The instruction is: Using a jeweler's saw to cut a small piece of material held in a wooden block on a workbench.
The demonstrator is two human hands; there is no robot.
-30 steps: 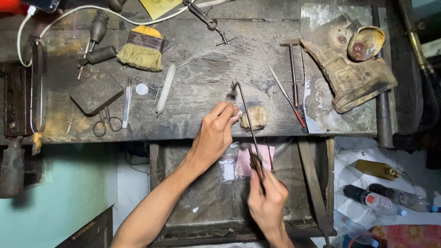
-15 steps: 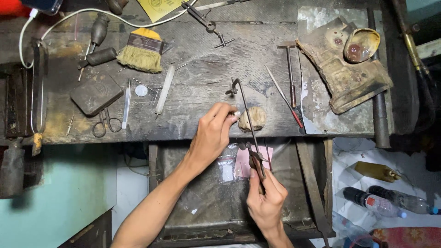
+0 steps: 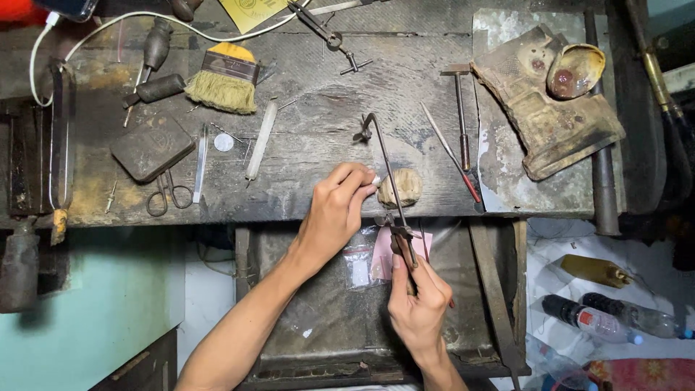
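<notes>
- Gripping the handle of a jeweller's saw (image 3: 391,190), the right hand (image 3: 418,308) had its fingers closed around it below the table (image 3: 304,156) edge, the thin frame running up and away over the wooden bench peg (image 3: 400,187).
- The left hand (image 3: 337,210) had its fingers pinched shut at the peg's left side, seemingly on a small workpiece too tiny to make out, touching the saw frame.
- Sawing well here looked to call for a light grip, the blade kept square to the piece, and the pinching fingers kept just clear of the blade's path.
- A slip seemed the likeliest fault, since the fingertips sat right beside the frame.
- A brush (image 3: 222,81), scissors (image 3: 170,194), a small hammer (image 3: 460,108) and a red-tipped file (image 3: 450,152) lay apart on the table, untouched.
- Below, a small plastic bag (image 3: 360,262) and pink paper (image 3: 382,255) rested in the catch tray.
</notes>
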